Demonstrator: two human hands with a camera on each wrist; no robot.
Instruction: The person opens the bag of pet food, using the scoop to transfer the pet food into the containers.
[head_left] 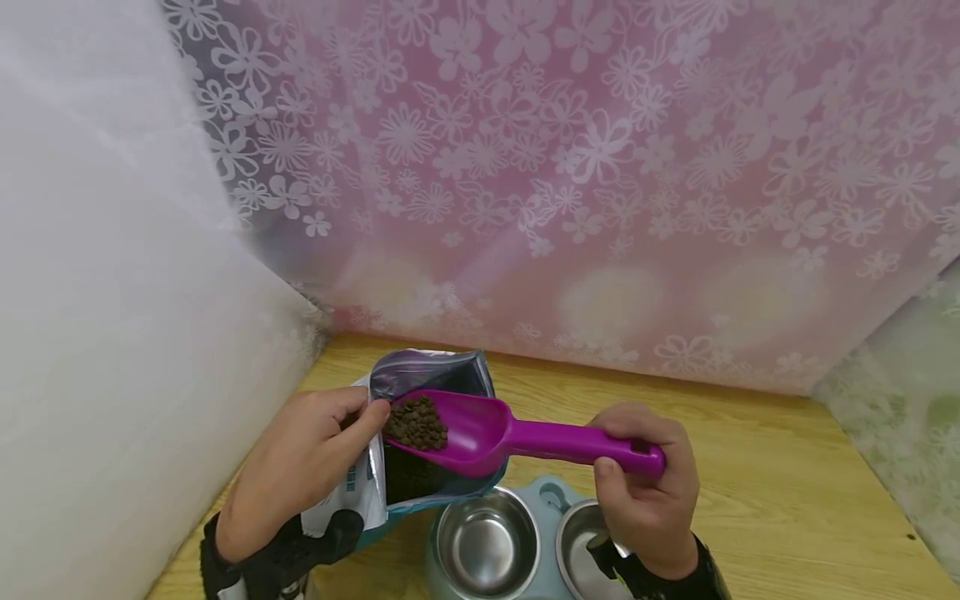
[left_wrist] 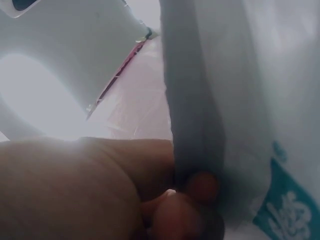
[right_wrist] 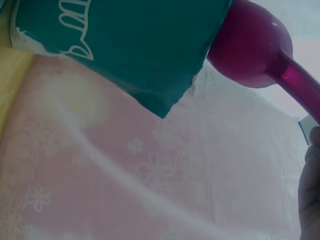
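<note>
Off to my left, a pale sheet (head_left: 112, 275) hangs beside the wooden table (head_left: 787, 475). Next comes the left hand (head_left: 300, 471), pinching the near-left edge of the food bag (head_left: 367, 483), thumb over the lip and fingers behind it. That grip suits the work: drawn outward, the edge leaves a wide mouth for the scoop, and it ought to be firm, since a soft bag like this could sag shut and knock the load.

The brown pellets (head_left: 417, 423) lie heaped toward the tip of the purple scoop (head_left: 476, 433), which sits over the bag's opening. The tip is right by the left thumb; whether they touch I cannot tell. With the load so far forward, I'd hold the scoop level or tip its front up a little, so the pellets settle back toward the handle and any strays drop into the bag.

Below and just to the right is a light-blue double feeder (head_left: 542, 508). Its left steel bowl (head_left: 486, 546) shows no pellets; the right steel bowl (head_left: 581, 533) is partly covered by the wrist.

Farthest right, the right hand (head_left: 652, 492) grasps the end of the scoop's handle, fingers over the top and thumb on the near side. Holding it so far back lets the wrist turn it easily, but small twists will probably tell at the tip, so slow movement seems wise.
</note>
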